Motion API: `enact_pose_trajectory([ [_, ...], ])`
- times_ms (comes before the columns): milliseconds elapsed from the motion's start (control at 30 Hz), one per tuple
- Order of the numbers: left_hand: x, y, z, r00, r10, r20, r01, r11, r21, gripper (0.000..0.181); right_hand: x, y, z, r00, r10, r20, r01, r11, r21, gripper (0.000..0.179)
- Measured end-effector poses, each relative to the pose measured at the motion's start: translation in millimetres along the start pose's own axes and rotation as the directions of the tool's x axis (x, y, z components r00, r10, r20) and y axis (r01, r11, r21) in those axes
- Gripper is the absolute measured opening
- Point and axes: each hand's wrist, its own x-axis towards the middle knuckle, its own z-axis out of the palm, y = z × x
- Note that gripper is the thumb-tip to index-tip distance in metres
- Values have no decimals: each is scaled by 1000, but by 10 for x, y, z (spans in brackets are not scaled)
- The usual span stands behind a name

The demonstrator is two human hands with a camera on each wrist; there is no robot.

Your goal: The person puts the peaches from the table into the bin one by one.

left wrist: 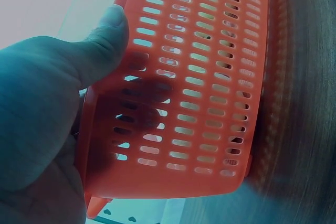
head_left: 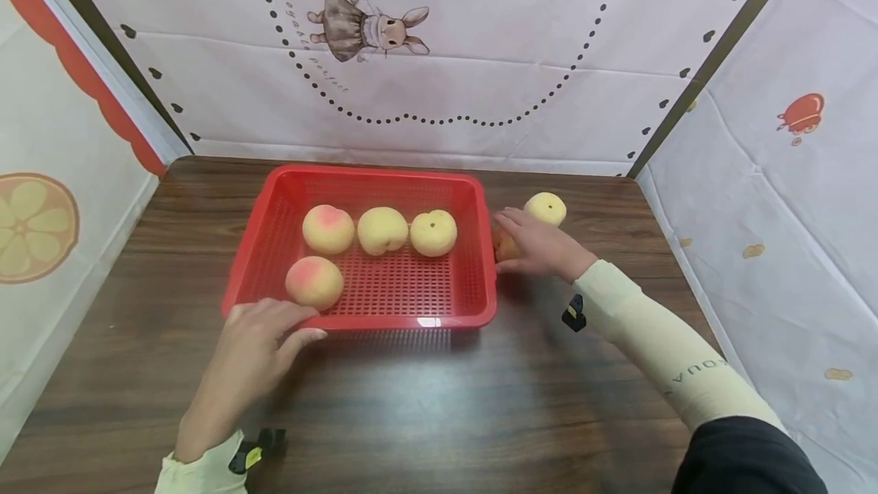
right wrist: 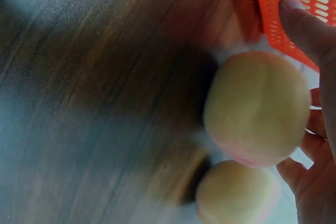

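A red perforated plastic basket (head_left: 394,322) stands on the table and holds several yellow peaches (head_left: 382,231), some blushed pink. My left hand (head_left: 261,338) grips its near left corner, thumb outside the rim and fingers over it; the left wrist view shows this thumb (left wrist: 107,35) against the slotted wall (left wrist: 178,179). Beside the basket's right wall, my right hand (head_left: 538,246) reaches over a peach (head_left: 505,245), mostly hidden under it. In the right wrist view the fingers spread behind this peach (right wrist: 257,108), while the thumb (right wrist: 304,22) stands apart from it.
Another peach (head_left: 546,208) lies on the table just behind my right hand. The brown wood-grain table (head_left: 439,410) meets a printed white cloth wall (head_left: 480,67) at the back, with further cloth walls at left and right.
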Motion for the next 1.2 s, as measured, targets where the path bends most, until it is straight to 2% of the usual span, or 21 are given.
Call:
enact_pose_trajectory([
  [267, -6, -32, 19, 999, 40, -33, -40, 999, 0, 30, 141, 119, 164, 998, -6, -62, 5, 1000, -20, 82],
  [433, -5, -27, 27, 999, 32, -24, -33, 999, -4, 31, 219, 159, 270, 993, 38, -110, -39, 999, -6, 68],
  [600, 3, -10, 31, 1000, 23, -11, -23, 1000, -14, 32, 260, 158, 363, 980, 88, -178, -91, 996, -9, 52],
  [867, -4, -12, -20, 1000, 9, -6, -9, 1000, -8, 33, 301, 106, 430, 955, 89, -284, -103, 994, -35, 53],
  [1200, -9, -13, -5, 1000, 2, 3, -2, 1000, -14, 32, 302, 126, 453, 940, 78, -333, -101, 993, -54, 42],
])
